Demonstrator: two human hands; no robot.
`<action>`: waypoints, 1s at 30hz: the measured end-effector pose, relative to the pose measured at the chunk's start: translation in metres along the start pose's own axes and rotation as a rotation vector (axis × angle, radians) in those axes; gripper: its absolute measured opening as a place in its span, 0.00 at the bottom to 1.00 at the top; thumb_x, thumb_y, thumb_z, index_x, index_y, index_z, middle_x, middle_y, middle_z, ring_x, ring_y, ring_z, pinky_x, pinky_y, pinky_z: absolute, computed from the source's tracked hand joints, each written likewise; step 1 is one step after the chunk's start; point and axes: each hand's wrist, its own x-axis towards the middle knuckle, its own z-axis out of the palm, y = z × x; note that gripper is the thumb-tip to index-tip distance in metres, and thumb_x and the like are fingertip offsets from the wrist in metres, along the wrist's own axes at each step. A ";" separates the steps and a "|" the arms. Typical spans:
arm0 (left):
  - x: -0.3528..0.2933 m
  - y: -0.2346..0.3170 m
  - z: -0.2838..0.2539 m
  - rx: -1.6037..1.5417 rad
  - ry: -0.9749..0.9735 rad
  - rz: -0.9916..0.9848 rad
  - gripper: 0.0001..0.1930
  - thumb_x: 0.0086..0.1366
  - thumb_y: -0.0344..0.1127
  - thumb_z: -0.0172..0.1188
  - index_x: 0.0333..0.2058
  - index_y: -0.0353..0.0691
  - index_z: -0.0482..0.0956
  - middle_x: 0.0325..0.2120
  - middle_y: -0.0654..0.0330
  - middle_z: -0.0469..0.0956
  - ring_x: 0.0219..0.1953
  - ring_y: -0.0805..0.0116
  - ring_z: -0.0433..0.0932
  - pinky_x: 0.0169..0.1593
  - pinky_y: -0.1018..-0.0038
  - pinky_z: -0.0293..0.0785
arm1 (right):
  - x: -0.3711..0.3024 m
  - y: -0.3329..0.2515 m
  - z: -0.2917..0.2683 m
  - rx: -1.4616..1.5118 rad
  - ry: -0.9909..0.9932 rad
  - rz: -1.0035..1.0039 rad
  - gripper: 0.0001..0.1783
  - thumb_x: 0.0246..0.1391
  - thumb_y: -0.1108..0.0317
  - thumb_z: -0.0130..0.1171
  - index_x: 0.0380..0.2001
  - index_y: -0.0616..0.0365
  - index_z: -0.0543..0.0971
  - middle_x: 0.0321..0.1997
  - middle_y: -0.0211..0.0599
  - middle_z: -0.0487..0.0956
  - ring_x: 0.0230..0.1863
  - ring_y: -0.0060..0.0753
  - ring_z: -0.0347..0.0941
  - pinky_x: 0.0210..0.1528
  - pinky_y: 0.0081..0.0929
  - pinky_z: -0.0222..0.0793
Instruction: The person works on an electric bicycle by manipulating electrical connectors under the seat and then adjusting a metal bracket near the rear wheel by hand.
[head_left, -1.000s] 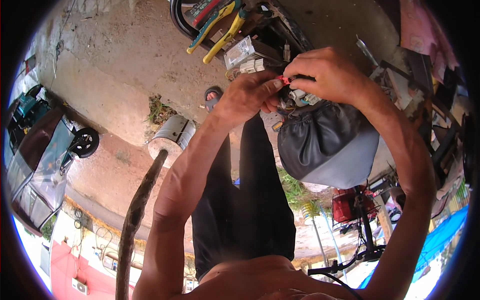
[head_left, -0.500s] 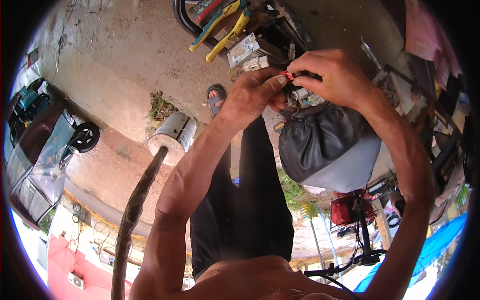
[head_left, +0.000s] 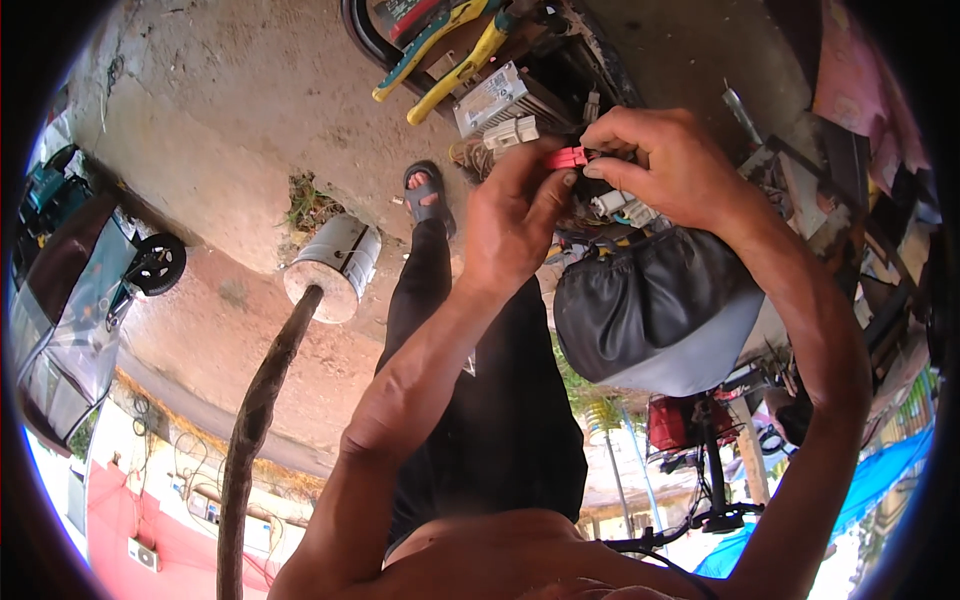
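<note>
A small red plug connector (head_left: 567,158) is held between my two hands above a cluster of wiring. My left hand (head_left: 510,215) is closed around its left side, with the thumb below it. The thumb and forefinger of my right hand (head_left: 675,165) pinch at its right end, where dark wires seem to join. White plug connectors lie close by, one (head_left: 511,133) beyond my left hand and another (head_left: 610,203) under my right. A finned metal box (head_left: 500,98) with a label sits just beyond. My fingers hide part of the wiring.
Pliers with yellow and green handles (head_left: 460,75) lie at the far side. A black and grey vehicle seat (head_left: 650,310) stands near my right forearm. On the left, a wooden pole (head_left: 255,420) rises from a white bucket (head_left: 335,265). A covered vehicle (head_left: 75,300) is at far left.
My left hand has turned and opened its grip slightly, so more of the red connector shows. My left leg and foot have come further into view. The view has shifted a little.
</note>
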 end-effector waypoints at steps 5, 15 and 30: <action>0.001 -0.014 0.004 0.041 0.051 0.101 0.12 0.72 0.27 0.61 0.52 0.33 0.78 0.35 0.64 0.80 0.33 0.79 0.76 0.38 0.80 0.76 | -0.001 0.006 0.002 0.156 -0.031 0.144 0.10 0.56 0.72 0.68 0.40 0.63 0.82 0.35 0.43 0.87 0.38 0.31 0.85 0.41 0.29 0.79; 0.003 -0.013 0.001 -0.050 0.035 0.040 0.10 0.71 0.26 0.62 0.50 0.34 0.80 0.34 0.65 0.80 0.34 0.81 0.76 0.37 0.81 0.74 | 0.001 -0.002 -0.001 0.105 -0.056 0.137 0.10 0.55 0.72 0.69 0.40 0.63 0.82 0.34 0.42 0.86 0.37 0.31 0.85 0.40 0.28 0.79; 0.001 -0.011 0.000 -0.019 0.033 0.042 0.16 0.72 0.26 0.59 0.57 0.34 0.76 0.31 0.62 0.82 0.32 0.77 0.78 0.39 0.77 0.78 | 0.007 0.007 -0.002 0.173 -0.046 0.205 0.12 0.54 0.72 0.70 0.40 0.64 0.81 0.34 0.41 0.86 0.37 0.28 0.84 0.41 0.28 0.79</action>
